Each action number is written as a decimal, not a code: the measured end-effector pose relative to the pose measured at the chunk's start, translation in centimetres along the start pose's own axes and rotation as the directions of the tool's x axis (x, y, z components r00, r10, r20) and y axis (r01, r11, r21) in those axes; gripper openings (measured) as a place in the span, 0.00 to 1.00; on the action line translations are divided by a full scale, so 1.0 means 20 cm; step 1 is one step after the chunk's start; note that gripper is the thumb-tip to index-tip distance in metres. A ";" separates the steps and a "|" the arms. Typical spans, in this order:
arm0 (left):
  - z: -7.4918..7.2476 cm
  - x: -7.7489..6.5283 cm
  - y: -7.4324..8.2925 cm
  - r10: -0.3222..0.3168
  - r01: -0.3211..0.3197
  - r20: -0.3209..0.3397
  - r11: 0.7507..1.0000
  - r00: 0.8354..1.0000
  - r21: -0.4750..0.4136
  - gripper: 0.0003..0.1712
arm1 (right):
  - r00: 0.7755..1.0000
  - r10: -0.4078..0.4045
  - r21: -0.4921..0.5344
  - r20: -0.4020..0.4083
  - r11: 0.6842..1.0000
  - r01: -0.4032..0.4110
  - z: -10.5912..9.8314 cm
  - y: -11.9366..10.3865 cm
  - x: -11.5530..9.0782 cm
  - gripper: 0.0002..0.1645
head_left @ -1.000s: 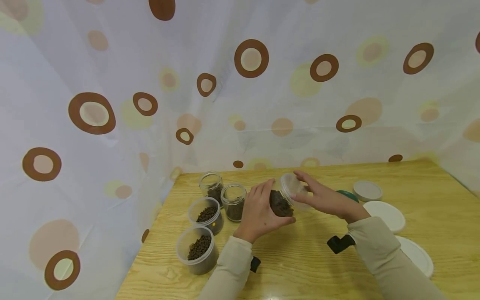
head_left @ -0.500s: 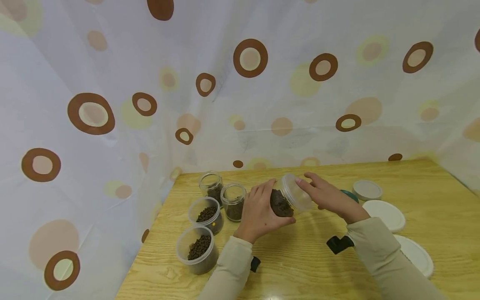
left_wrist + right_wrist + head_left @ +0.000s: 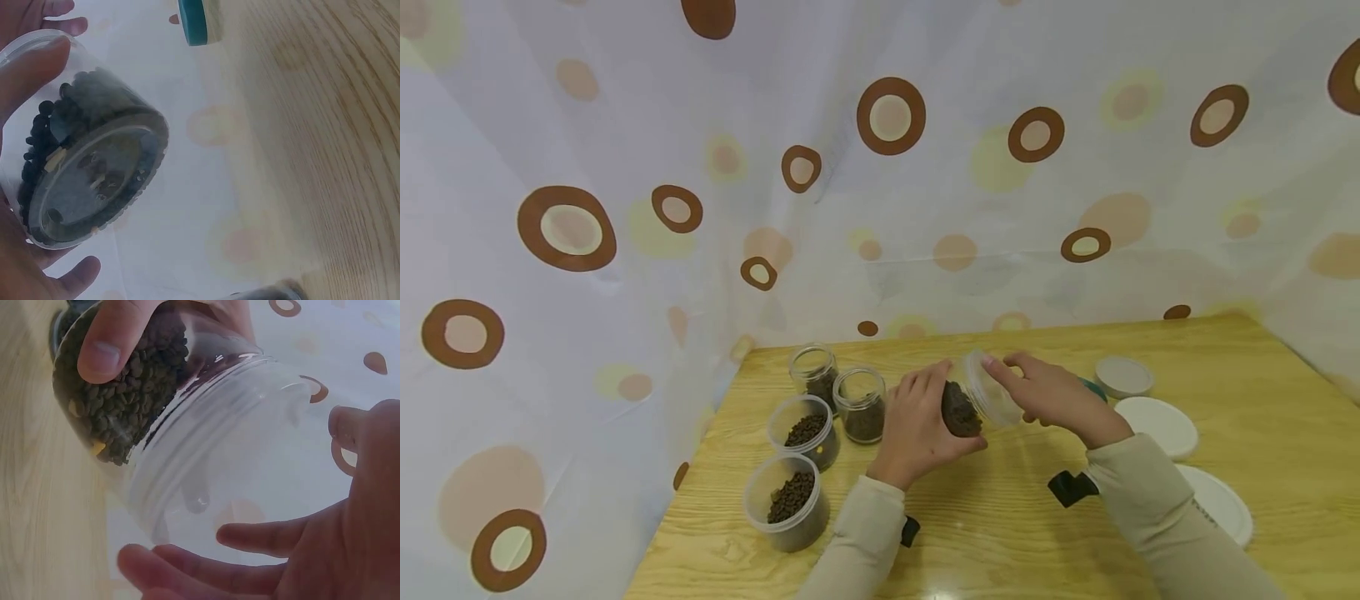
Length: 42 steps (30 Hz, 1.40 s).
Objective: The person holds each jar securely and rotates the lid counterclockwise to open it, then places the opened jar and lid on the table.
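Observation:
My left hand (image 3: 917,429) grips a clear jar (image 3: 959,408), tilted on its side above the table. Dark brown pellets with a few yellow bits have slid toward its base, as the right wrist view shows through the jar wall (image 3: 134,406). A translucent screw lid (image 3: 998,398) covers the mouth, facing right. My right hand (image 3: 1054,398) is beside that lid, fingers spread around its edge. In the right wrist view the thumb stands apart from the rim and the fingertips (image 3: 228,534) are right at the lid's lower edge.
Two open glass jars (image 3: 861,412) and two open plastic tubs (image 3: 788,504), all with dark pellets, stand at the table's left. Two white lids (image 3: 1159,427), a greyish lid (image 3: 1123,377) and a teal lid (image 3: 1092,388) lie at the right. A patterned curtain (image 3: 955,183) hangs behind the table.
My right hand has loosened from around the lid and shifted slightly, its thumb now near the upper edge. The left hand keeps the jar in place; the head view has panned slightly right.

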<state>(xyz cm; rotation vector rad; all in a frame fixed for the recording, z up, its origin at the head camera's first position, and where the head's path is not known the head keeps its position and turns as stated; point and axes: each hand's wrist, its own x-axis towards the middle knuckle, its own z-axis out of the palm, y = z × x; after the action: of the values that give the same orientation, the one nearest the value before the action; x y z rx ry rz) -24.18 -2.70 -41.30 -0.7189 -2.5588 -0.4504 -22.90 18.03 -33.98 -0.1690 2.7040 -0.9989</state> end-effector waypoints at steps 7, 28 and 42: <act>0.02 -0.01 0.01 0.060 -0.057 -0.019 0.993 0.998 0.099 0.64 | 0.997 0.065 0.012 0.041 0.998 -0.065 0.02 0.02 0.00 0.62; 0.00 -0.01 -0.01 -0.025 0.026 0.021 0.998 0.999 -0.057 0.63 | 0.940 -0.341 0.087 -0.003 0.937 0.340 0.06 0.09 0.03 0.48; 0.00 -0.01 -0.03 -0.043 0.043 0.000 0.997 0.999 -0.071 0.64 | 0.921 -0.387 0.070 -0.053 0.918 0.390 0.07 0.10 0.02 0.44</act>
<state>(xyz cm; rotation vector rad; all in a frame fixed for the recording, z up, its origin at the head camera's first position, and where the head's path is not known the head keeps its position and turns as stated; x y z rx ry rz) -24.34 -3.25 -41.62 -0.6891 -2.5723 -0.5580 -22.87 18.57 -36.30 -0.7030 2.7169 -1.2221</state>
